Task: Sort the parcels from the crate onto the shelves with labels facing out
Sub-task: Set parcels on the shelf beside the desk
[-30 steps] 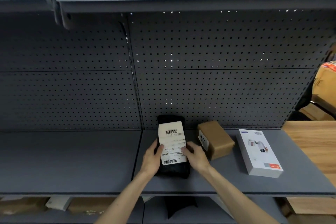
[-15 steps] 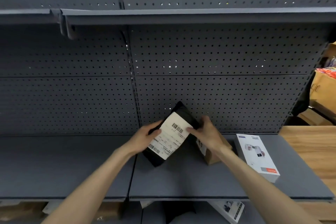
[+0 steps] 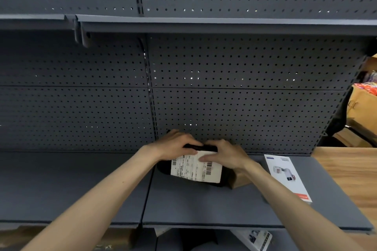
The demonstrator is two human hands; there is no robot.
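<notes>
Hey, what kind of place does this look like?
Probably a stockroom or parcel sorting area: grey metal shelves with pegboard backing, a black parcel with a barcode label, and cardboard boxes stacked at the right.

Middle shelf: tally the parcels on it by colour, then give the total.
Black: 1, the black bag with the white label, gripped by the left hand and right hand.
Brown: 1, the brown box, partly hidden behind the bag.
White: 1, the white box.
Total: 3.
</notes>
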